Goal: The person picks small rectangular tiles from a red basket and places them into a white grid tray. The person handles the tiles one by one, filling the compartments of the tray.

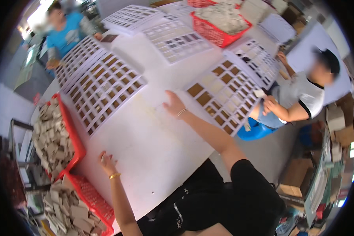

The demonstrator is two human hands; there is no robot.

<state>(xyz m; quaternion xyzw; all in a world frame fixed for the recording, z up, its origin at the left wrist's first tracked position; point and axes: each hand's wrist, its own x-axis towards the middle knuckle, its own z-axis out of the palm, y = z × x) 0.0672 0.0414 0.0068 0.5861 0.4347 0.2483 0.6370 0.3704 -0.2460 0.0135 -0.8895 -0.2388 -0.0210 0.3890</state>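
My left hand (108, 164) is low over the white table (145, 173), beside the red baskets. Its fingers are curled, and a small pale spot shows at them; what they hold, if anything, is too small to name. My right hand (174, 105) reaches out over the middle of the table with its fingers apart and nothing in them. To its left lies a white gridded tray (106, 84) with brown-bottomed compartments. On its right is another gridded tray (224, 94), some of its compartments holding pale pieces.
Red baskets (72, 133) heaped with pale flat pieces (53, 137) line the left edge. Another red basket (220, 21) and more trays (177, 39) stand at the back. One co-worker (65, 33) is far left; another (303, 94) sits right on a blue stool (253, 131).
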